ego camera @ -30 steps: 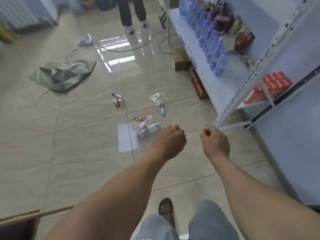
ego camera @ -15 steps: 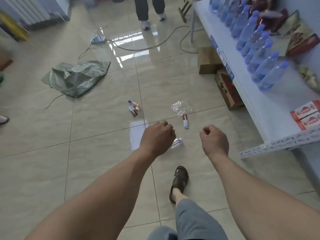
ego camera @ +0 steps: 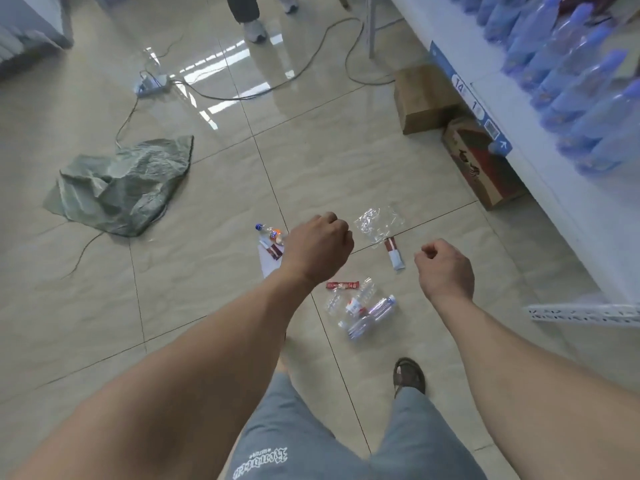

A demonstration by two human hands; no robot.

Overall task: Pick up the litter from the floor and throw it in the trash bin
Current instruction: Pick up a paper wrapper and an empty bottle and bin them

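Note:
Litter lies scattered on the tiled floor in front of me. Crushed clear plastic bottles lie between my arms, with a red wrapper at their far edge. A small red and white sachet and a clear plastic wrapper lie further out. A little bottle with an orange label and a white paper sheet sit to the left. My left hand hovers above the floor, fingers curled, holding nothing. My right hand is loosely closed and empty too. No trash bin is in view.
A crumpled green sack lies on the floor at left. A power strip with cables runs across the far floor. A white shelf with blue bottles stands right, cardboard boxes under it. Another person's legs stand ahead.
I have stepped forward, so the litter lies closer and lower in view. The crushed bottles, hidden behind my left hand half a second ago, show between my arms. Both hands stay closed and empty.

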